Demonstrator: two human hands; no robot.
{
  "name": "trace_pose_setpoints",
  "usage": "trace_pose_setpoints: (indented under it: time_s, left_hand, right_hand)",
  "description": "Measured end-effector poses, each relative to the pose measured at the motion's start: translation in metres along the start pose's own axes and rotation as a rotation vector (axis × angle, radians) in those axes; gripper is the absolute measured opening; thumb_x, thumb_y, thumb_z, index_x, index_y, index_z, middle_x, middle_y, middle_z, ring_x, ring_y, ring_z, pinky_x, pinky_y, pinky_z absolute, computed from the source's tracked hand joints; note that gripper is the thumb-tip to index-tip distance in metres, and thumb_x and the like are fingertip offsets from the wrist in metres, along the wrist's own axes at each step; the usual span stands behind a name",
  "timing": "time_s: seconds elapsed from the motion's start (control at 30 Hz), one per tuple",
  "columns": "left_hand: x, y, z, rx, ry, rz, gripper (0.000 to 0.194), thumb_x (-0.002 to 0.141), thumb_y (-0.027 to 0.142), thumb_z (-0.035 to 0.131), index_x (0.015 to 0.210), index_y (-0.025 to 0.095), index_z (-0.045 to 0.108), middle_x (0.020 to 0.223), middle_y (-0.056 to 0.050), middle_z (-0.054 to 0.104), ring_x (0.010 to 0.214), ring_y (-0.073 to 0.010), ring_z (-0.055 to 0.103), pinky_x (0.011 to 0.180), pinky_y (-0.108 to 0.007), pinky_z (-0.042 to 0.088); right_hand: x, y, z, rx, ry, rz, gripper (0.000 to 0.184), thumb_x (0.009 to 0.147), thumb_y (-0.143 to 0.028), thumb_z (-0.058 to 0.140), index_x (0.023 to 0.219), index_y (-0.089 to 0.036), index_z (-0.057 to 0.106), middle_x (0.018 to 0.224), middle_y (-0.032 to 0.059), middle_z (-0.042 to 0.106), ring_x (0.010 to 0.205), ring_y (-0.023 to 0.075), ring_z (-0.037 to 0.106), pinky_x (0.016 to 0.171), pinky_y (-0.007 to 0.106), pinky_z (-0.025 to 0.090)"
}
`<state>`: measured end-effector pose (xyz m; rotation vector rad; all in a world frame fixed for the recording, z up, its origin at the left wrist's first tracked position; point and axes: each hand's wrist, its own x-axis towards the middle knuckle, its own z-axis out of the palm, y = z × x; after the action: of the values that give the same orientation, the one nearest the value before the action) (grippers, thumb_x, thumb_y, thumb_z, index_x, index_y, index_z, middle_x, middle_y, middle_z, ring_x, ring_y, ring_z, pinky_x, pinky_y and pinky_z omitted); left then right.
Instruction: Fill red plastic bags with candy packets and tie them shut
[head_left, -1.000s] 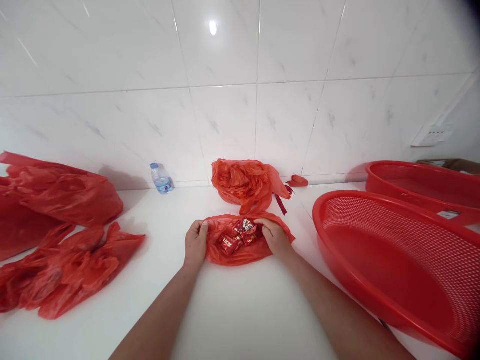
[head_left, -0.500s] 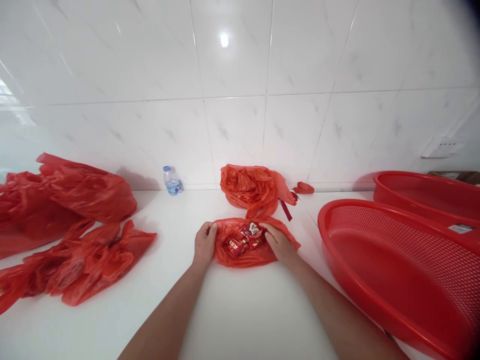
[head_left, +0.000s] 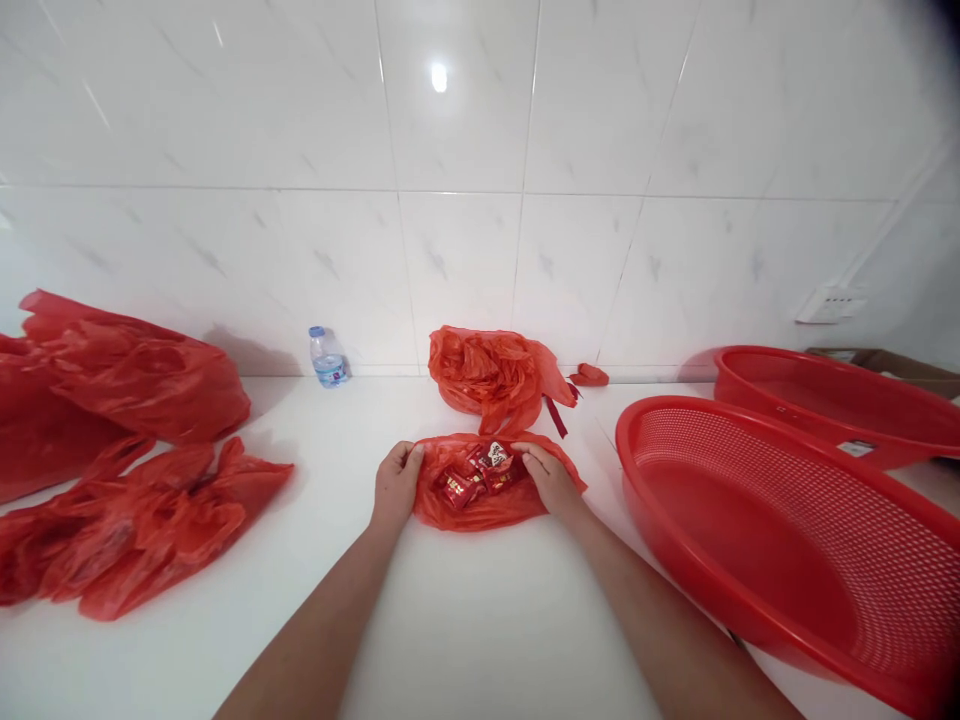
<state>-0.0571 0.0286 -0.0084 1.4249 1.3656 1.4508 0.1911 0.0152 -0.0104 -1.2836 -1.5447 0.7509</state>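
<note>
A thin red plastic bag [head_left: 480, 518] lies on the white table with its mouth spread wide. Several small red wrapped packets with gold and white print [head_left: 461, 488] rest inside it. My left hand [head_left: 397, 482] pinches the bag's left edge between thumb and fingers. At the opposite side, my right hand [head_left: 551, 478] grips the right edge, its fingertips reaching in beside the packets. Just behind sits a crumpled heap of red plastic bags [head_left: 487, 370], close to the bag I hold.
Bulky red bags [head_left: 150, 370] and a loose crumpled one [head_left: 165, 530] lie on the left. A water bottle [head_left: 328, 360] stands by the tiled wall. Large red plastic baskets [head_left: 697, 520] fill the right side. Dark red strips [head_left: 555, 415] lie behind.
The view has turned slightly to the right, so everything appears shifted left. Both hands keep their hold on the bag's edges, and the packets stay inside.
</note>
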Motion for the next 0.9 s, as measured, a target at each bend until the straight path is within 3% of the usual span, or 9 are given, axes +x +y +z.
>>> trace_pose_setpoints:
  time_s: [0.3,0.6,0.9]
  left_hand:
    - [-0.0001,0.0003,0.0015,-0.001,-0.007,-0.009,0.028,0.078,0.045,0.054,0.069,0.019,0.052,0.063,0.003,0.054,0.058,-0.0124,0.049,0.055,-0.022,0.04]
    - [-0.0013,0.0028,0.0015,-0.01,0.007,-0.021,0.028,0.076,0.046,0.055,0.068,0.02,0.053,0.062,0.003,0.055,0.056,-0.0122,0.048,0.054,-0.022,0.04]
    - [0.0002,-0.0001,0.0007,-0.017,0.024,-0.053,0.027,0.075,0.045,0.057,0.069,0.019,0.054,0.063,0.003,0.056,0.056,-0.0121,0.049,0.052,-0.022,0.041]
  right_hand:
    - [-0.003,0.0033,-0.0054,-0.021,0.024,0.013,0.033,0.085,-0.031,0.04,0.109,-0.024,0.062,0.118,0.0026,0.062,0.114,0.0193,0.053,0.103,0.039,0.037]
    - [0.0013,0.0063,-0.005,-0.066,0.018,0.04,0.038,0.079,-0.019,0.042,0.11,-0.025,0.062,0.115,0.0022,0.063,0.11,0.0202,0.056,0.1,0.041,0.04]
    - [0.0028,0.0082,-0.0072,-0.036,0.009,0.021,0.034,0.08,-0.023,0.042,0.107,-0.024,0.062,0.114,0.0015,0.063,0.109,0.0185,0.056,0.099,0.037,0.04]
